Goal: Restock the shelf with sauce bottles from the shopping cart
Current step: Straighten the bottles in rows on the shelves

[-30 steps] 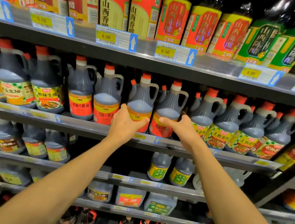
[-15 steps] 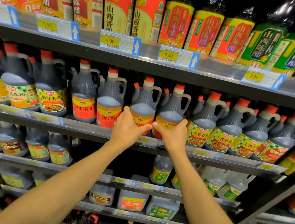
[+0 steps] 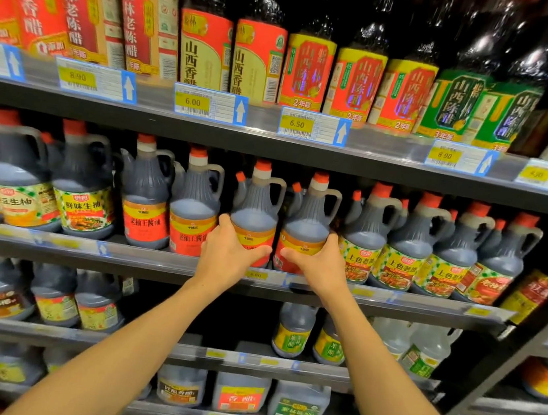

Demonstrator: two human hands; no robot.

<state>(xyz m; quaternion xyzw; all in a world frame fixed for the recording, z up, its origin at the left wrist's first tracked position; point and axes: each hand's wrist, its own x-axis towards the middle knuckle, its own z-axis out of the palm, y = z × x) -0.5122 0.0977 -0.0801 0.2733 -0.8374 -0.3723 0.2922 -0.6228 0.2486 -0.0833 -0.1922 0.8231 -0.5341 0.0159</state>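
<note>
Price tags run along the upper rail: a yellow 6.00 tag [image 3: 193, 102], a 6.50 tag [image 3: 297, 124] and an 8.90 tag [image 3: 444, 155], each beside a blue arrow. Clear jugs of pale liquid [image 3: 421, 346] stand low on the right.

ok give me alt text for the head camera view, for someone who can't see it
Two bare hands grip two dark handled sauce jugs with red caps at a supermarket shelf's front edge: the left hand holds the left jug, the right hand the right jug. Similar jugs flank them; tall red-labelled vinegar bottles stand above.
</note>
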